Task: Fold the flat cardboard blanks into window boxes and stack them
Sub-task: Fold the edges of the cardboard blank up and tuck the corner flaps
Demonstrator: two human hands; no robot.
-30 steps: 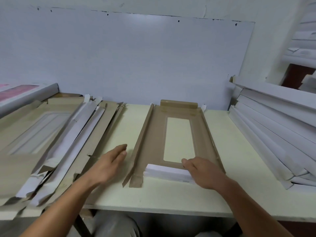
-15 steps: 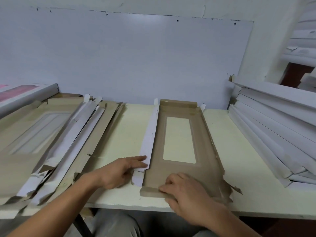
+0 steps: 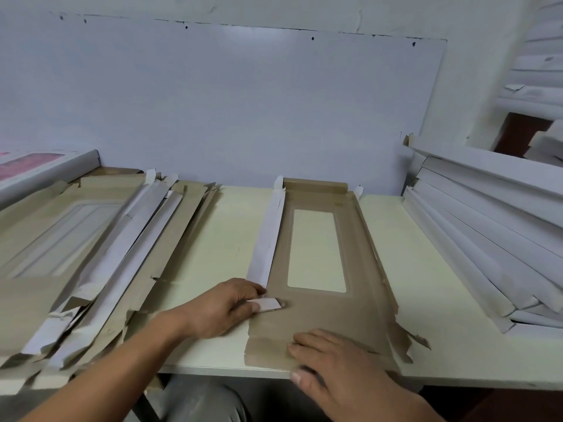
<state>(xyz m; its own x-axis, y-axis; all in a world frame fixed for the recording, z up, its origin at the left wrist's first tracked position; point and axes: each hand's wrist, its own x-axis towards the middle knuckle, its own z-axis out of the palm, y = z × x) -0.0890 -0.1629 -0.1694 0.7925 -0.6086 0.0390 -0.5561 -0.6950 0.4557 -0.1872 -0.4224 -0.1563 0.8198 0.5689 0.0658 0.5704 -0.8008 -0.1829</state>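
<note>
While blanks point(image 3: 76, 254) crowd left, folded boxes point(image 3: 493, 239) stacked right

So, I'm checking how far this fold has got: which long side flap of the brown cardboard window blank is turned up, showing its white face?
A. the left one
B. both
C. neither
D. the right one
A: only the left long flap of the brown cardboard window blank shows its white face, the left hand at its near end.

Light was soft and even, with a pale glare patch high on the wall panel point(image 3: 243, 86). Shadows stayed faint. Edges bowed from the wide lens, and the far corners looked smeared.
</note>
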